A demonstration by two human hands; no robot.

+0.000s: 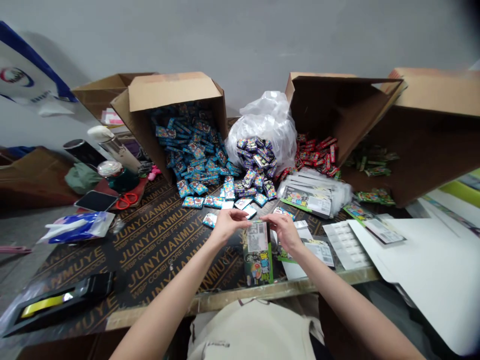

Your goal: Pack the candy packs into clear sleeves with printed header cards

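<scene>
Your left hand and right hand sit well apart, and the fingers of each reach in towards the top corners of a green-edged printed card. From this view you cannot tell whether they are pinching it or only just above it. The card lies on the black plywood board, close to the near edge, with a barcode label on its upper part. It looks light and thin, likely to flex and to slide on the board, so the long edges look the best place to take hold of it, with both hands keeping it flat.

Just past your right hand lie more printed sheets and a white blister tray, with a large white board beyond them. Ahead, blue packets spill from a tipped cardboard box, and purple packets heap against a clear plastic bag. Red packets and green packets lie under two more tipped boxes. Red scissors lie to your left beside a phone.
</scene>
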